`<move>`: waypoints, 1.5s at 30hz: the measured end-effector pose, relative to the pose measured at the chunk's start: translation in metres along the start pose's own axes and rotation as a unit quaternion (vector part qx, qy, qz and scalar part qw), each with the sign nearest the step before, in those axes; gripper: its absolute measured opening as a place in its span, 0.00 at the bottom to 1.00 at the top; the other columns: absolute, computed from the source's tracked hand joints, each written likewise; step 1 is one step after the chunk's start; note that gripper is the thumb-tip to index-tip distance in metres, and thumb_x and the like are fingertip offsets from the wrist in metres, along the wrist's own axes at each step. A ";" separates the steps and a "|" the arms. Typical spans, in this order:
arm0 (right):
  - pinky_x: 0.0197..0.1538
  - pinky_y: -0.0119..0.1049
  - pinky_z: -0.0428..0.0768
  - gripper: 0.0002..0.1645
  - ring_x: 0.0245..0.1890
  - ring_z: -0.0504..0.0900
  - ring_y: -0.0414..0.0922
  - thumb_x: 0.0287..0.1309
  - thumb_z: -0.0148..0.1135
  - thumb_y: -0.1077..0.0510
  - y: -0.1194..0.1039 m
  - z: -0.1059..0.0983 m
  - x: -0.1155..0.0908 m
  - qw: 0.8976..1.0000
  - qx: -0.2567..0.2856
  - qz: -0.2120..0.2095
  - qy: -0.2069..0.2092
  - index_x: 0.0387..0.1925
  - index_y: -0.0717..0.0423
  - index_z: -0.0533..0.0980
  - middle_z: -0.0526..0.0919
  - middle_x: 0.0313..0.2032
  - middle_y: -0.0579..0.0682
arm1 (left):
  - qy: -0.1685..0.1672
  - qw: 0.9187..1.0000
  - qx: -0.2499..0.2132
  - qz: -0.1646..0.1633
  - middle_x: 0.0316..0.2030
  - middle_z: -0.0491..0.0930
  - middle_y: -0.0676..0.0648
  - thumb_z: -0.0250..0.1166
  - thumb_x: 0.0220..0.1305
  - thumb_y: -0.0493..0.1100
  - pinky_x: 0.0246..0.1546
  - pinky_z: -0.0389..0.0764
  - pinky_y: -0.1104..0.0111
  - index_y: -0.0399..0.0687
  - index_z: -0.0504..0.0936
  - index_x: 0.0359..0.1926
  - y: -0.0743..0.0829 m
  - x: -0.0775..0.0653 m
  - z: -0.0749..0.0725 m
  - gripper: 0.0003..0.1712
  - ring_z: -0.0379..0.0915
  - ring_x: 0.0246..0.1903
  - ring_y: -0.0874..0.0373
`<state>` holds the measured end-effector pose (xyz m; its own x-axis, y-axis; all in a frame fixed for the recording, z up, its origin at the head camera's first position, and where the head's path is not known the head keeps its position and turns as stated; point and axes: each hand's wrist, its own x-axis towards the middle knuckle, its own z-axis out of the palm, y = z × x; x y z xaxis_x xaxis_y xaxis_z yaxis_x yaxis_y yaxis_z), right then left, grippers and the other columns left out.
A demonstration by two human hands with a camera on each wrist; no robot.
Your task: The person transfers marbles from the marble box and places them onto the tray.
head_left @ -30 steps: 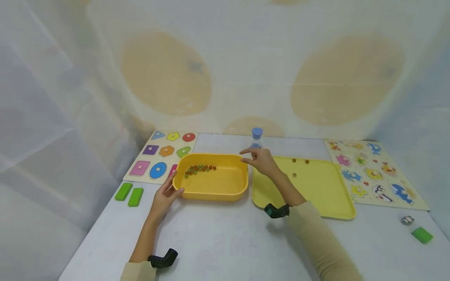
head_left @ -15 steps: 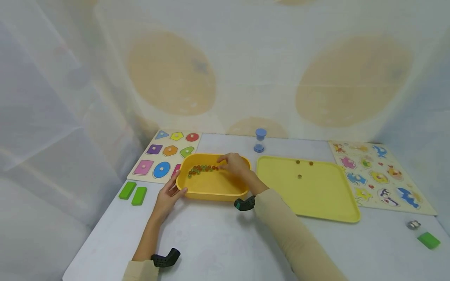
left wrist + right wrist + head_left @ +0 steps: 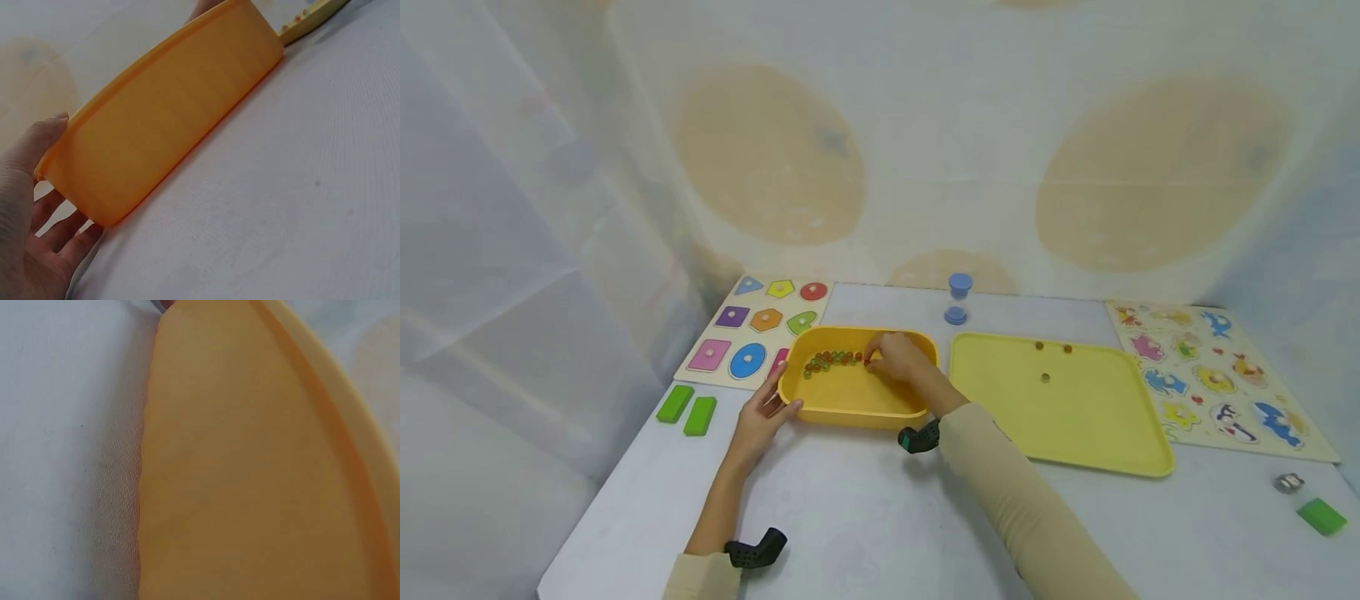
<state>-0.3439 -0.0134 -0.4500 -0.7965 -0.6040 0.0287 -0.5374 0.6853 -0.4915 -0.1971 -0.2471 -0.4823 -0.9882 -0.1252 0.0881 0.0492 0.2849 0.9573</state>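
My left hand (image 3: 758, 425) grips the left end of a deep yellow plastic bin (image 3: 857, 417), thumb at the rim and fingers along the end wall. In the left wrist view, the left hand (image 3: 37, 206) holds the same bin (image 3: 169, 112). Red and green glass marbles (image 3: 827, 360) lie bunched in the bin's left back part. My right hand (image 3: 898, 360) reaches inside, its thumb and forefinger pinching a red marble (image 3: 867, 362) at the group's right end. The bin's outer wall (image 3: 250, 456) fills the right wrist view, hiding those fingers.
Right of the bin lies a shallow yellow tray (image 3: 1090, 425) holding 3 marbles (image 3: 1045, 378). Behind stands a blue sand timer (image 3: 958, 298). A shape puzzle (image 3: 707, 379) and green blocks (image 3: 700, 416) lie left; an animal puzzle (image 3: 1210, 425), a small silvery object (image 3: 1288, 482) and another green block (image 3: 1322, 517) lie right.
My right hand has moved left from above the bin's right rim down into it, and its fingers have closed at the red marble. My left hand keeps its grip on the bin.
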 end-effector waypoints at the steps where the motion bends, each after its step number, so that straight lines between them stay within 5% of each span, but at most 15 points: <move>1: 0.55 0.35 0.72 0.07 0.47 0.76 0.43 0.52 0.63 0.56 0.000 -0.001 -0.001 1.000 -0.007 -0.004 -0.002 0.35 0.51 0.81 0.82 0.41 0.45 | 0.000 1.000 -0.002 0.000 0.65 0.55 0.61 0.64 0.55 0.47 0.54 0.66 0.75 0.72 0.60 0.63 0.000 0.000 0.001 0.36 0.56 0.63 0.57; 5: 0.49 0.35 0.75 0.09 0.39 0.77 0.43 0.52 0.63 0.55 -0.002 -0.013 -0.013 0.999 -0.014 -0.028 0.016 0.36 0.52 0.81 0.83 0.39 0.47 | -0.005 1.000 -0.006 0.005 0.66 0.55 0.59 0.64 0.55 0.48 0.54 0.67 0.74 0.70 0.59 0.64 0.002 0.001 0.002 0.37 0.56 0.63 0.55; 10: 0.22 0.28 0.64 0.10 0.18 0.64 0.39 0.51 0.64 0.53 0.005 -0.046 -0.047 0.993 0.015 -0.068 0.100 0.36 0.49 0.81 0.72 0.16 0.47 | -0.003 1.000 0.004 0.007 0.66 0.55 0.59 0.64 0.56 0.47 0.55 0.67 0.72 0.69 0.58 0.64 0.003 0.002 0.001 0.37 0.55 0.64 0.54; 13: 0.17 0.28 0.54 0.10 0.13 0.55 0.38 0.51 0.63 0.51 0.023 -0.068 -0.071 0.985 0.017 -0.080 0.155 0.36 0.49 0.81 0.59 0.11 0.43 | 0.002 1.000 0.006 0.004 0.65 0.56 0.61 0.64 0.55 0.47 0.55 0.66 0.72 0.71 0.59 0.64 0.004 0.002 -0.001 0.37 0.55 0.64 0.57; 17: 0.16 0.29 0.54 0.10 0.11 0.53 0.39 0.50 0.64 0.53 0.062 -0.088 -0.105 0.979 0.018 -0.051 0.196 0.36 0.51 0.81 0.58 0.09 0.42 | 0.001 1.000 0.006 0.005 0.65 0.55 0.60 0.64 0.56 0.46 0.56 0.66 0.70 0.70 0.59 0.64 0.005 0.000 -0.003 0.37 0.54 0.64 0.56; 23: 0.18 0.32 0.53 0.13 0.11 0.54 0.39 0.51 0.63 0.52 0.125 -0.090 -0.148 0.982 -0.009 0.038 0.185 0.37 0.53 0.81 0.60 0.10 0.44 | 0.003 1.000 0.006 0.002 0.66 0.55 0.60 0.64 0.55 0.46 0.57 0.65 0.70 0.70 0.59 0.64 0.006 -0.001 -0.004 0.37 0.53 0.64 0.58; 28: 0.17 0.29 0.52 0.14 0.13 0.51 0.38 0.52 0.62 0.52 0.153 -0.083 -0.168 0.986 0.000 0.074 0.148 0.39 0.55 0.81 0.59 0.11 0.44 | 0.003 1.000 0.004 0.000 0.66 0.54 0.61 0.64 0.55 0.46 0.58 0.63 0.69 0.71 0.59 0.64 0.005 -0.001 -0.004 0.37 0.51 0.65 0.59; 32: 0.17 0.29 0.52 0.15 0.13 0.50 0.38 0.53 0.61 0.52 0.159 -0.079 -0.174 0.985 0.012 0.092 0.145 0.42 0.54 0.80 0.59 0.11 0.44 | 0.004 1.000 0.002 -0.005 0.66 0.54 0.61 0.64 0.55 0.47 0.57 0.64 0.71 0.73 0.59 0.63 0.005 -0.001 -0.003 0.37 0.52 0.65 0.59; 36: 0.17 0.29 0.53 0.20 0.13 0.51 0.37 0.51 0.63 0.51 0.153 -0.079 -0.171 0.983 -0.008 0.065 0.169 0.46 0.56 0.77 0.59 0.12 0.43 | 0.001 1.000 0.001 -0.007 0.66 0.54 0.62 0.64 0.55 0.48 0.57 0.65 0.71 0.74 0.59 0.63 0.003 0.000 -0.003 0.37 0.52 0.65 0.58; 45: 0.15 0.30 0.57 0.17 0.10 0.53 0.39 0.49 0.65 0.52 0.081 -0.085 -0.116 0.976 0.028 -0.023 0.215 0.42 0.53 0.79 0.58 0.09 0.43 | -0.003 1.000 -0.005 -0.008 0.66 0.54 0.60 0.65 0.54 0.50 0.57 0.64 0.73 0.71 0.59 0.64 0.001 -0.002 -0.003 0.38 0.52 0.65 0.58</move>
<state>-0.3180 0.1465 -0.4194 -0.8205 -0.3988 0.4096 -0.5697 0.6302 -0.5276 -0.1947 -0.2498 -0.4810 -0.9899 -0.1232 0.0701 0.0342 0.2728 0.9615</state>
